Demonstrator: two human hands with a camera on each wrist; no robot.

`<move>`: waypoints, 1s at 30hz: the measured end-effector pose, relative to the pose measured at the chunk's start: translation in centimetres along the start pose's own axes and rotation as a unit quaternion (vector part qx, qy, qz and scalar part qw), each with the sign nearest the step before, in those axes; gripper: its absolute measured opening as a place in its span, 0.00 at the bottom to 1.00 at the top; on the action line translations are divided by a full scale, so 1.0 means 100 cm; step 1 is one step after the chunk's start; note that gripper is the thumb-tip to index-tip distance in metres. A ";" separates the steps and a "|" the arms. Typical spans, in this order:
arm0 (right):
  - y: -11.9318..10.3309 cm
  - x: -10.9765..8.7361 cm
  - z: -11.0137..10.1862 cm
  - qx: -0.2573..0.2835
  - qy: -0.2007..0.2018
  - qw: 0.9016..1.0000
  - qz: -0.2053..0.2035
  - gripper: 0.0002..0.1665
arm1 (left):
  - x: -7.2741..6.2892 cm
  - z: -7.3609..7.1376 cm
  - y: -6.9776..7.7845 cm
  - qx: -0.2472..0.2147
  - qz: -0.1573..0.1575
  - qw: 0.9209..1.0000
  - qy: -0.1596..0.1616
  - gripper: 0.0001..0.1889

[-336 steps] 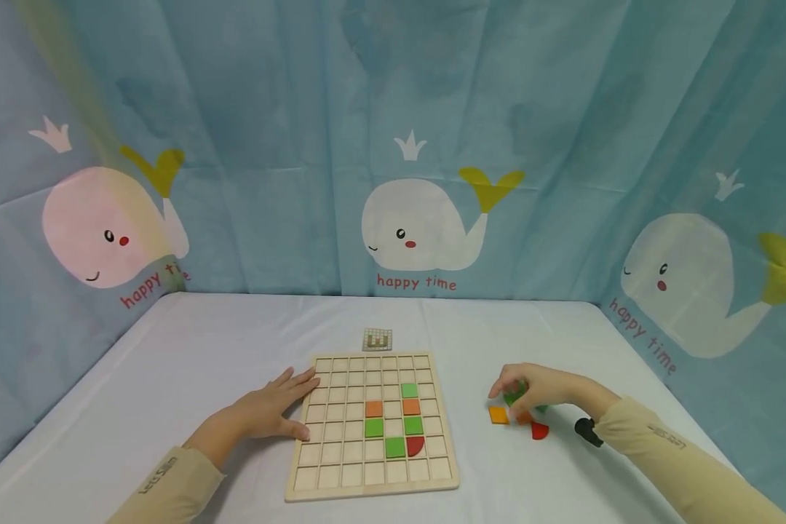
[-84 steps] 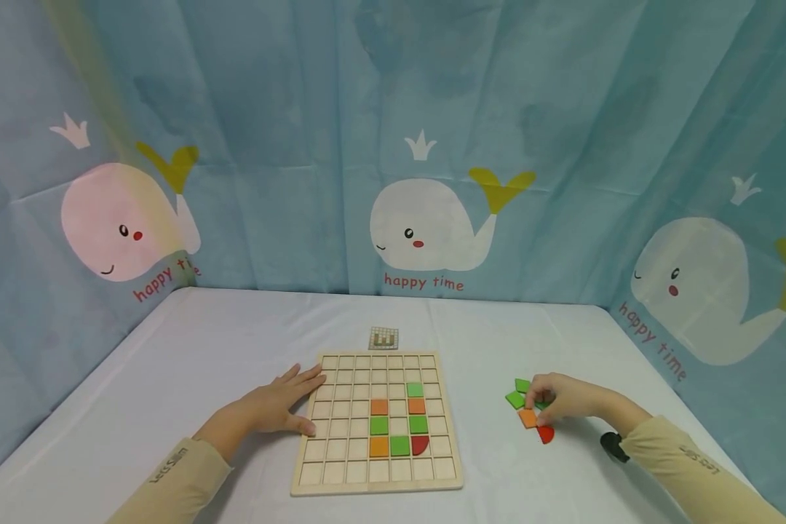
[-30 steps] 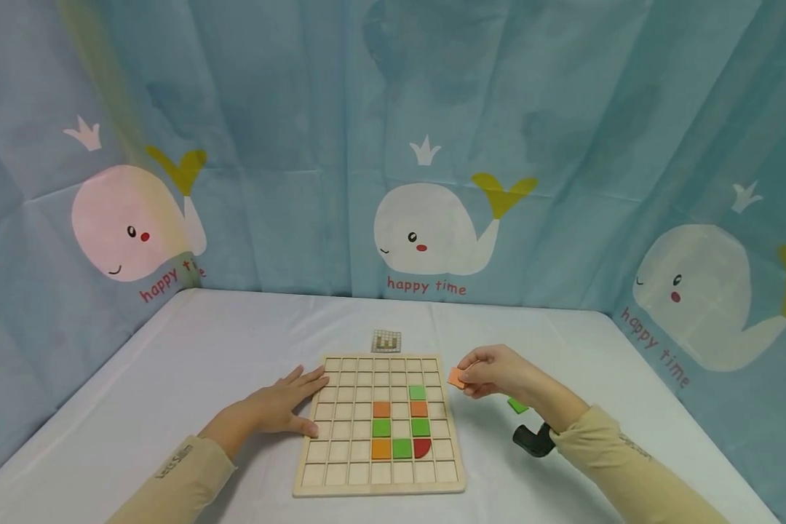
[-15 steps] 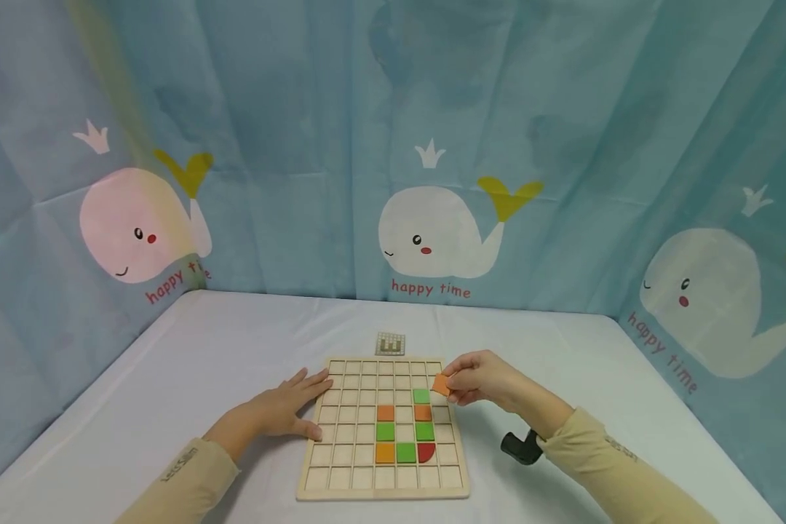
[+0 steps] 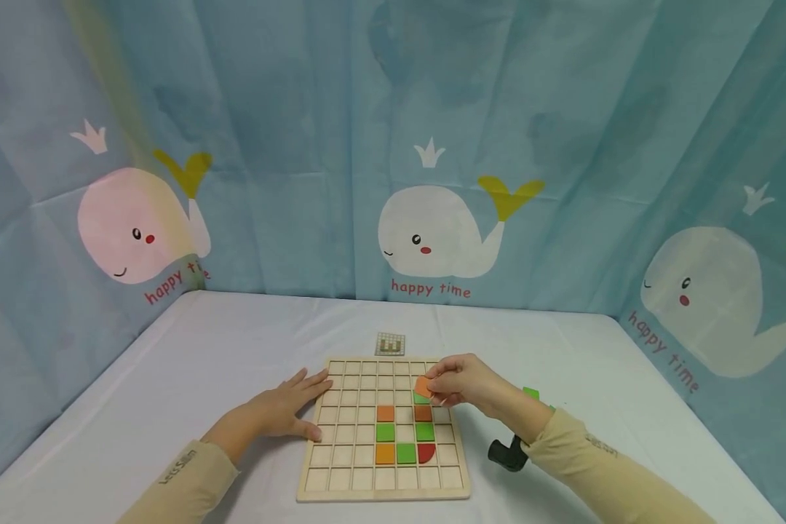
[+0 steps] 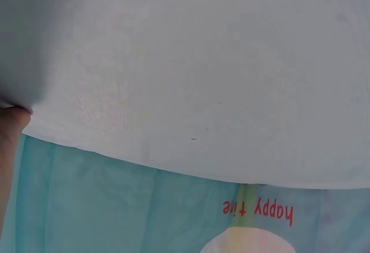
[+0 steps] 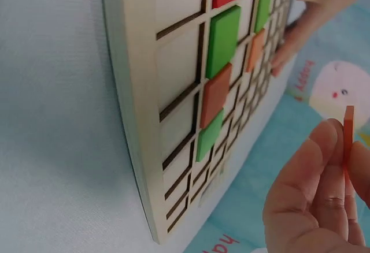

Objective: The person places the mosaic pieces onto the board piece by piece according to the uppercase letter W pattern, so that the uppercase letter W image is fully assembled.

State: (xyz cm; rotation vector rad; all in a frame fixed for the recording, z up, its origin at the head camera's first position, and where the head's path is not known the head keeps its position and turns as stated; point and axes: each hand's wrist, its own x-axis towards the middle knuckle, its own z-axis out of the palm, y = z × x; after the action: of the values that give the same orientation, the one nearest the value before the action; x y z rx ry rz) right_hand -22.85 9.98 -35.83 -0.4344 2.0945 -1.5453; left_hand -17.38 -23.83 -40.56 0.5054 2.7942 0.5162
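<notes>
My right hand (image 5: 461,380) pinches an orange square tile (image 5: 422,386) between thumb and fingers, above the right part of the wooden grid board (image 5: 354,495). In the right wrist view the orange tile (image 7: 348,131) is seen edge-on, apart from the board. My left hand (image 5: 282,407) rests with spread fingers at the board's left edge. Set in the board's squares are green tiles (image 5: 385,432), orange tiles (image 5: 385,413) and a red quarter-circle tile (image 5: 426,453). The held tile partly covers the topmost green tile (image 5: 422,399) from the head view.
A small patterned card (image 5: 390,344) lies behind the board. Loose green tiles (image 5: 530,392) show beyond my right forearm, which hides part of that area. A black device (image 5: 507,455) sits at my right wrist. A whale-print curtain (image 5: 288,182) stands behind the white table (image 5: 268,327).
Over the last second, my right hand has carried the orange tile left, from beside the board to over it. Earlier, an orange tile appeared at the lower left of the pattern. My left hand stays put.
</notes>
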 end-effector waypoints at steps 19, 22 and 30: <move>0.001 0.026 0.042 -0.032 -0.024 0.999 0.001 0.07 | -0.003 -0.002 -0.001 -0.005 -0.003 1.000 -0.001 0.51; 0.003 0.030 0.048 -0.041 -0.029 0.999 -0.011 0.06 | -0.003 -0.002 -0.001 -0.004 -0.004 1.000 -0.004 0.50; 0.002 0.044 0.059 -0.059 -0.014 0.998 -0.012 0.05 | -0.002 -0.002 0.002 -0.007 -0.010 1.000 -0.007 0.50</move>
State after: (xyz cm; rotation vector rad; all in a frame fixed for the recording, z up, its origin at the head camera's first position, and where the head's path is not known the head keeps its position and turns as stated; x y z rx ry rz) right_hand -23.21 3.04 -38.27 -0.5231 2.1729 -1.4253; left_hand -17.24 -23.80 -40.33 0.4744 2.7767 0.5260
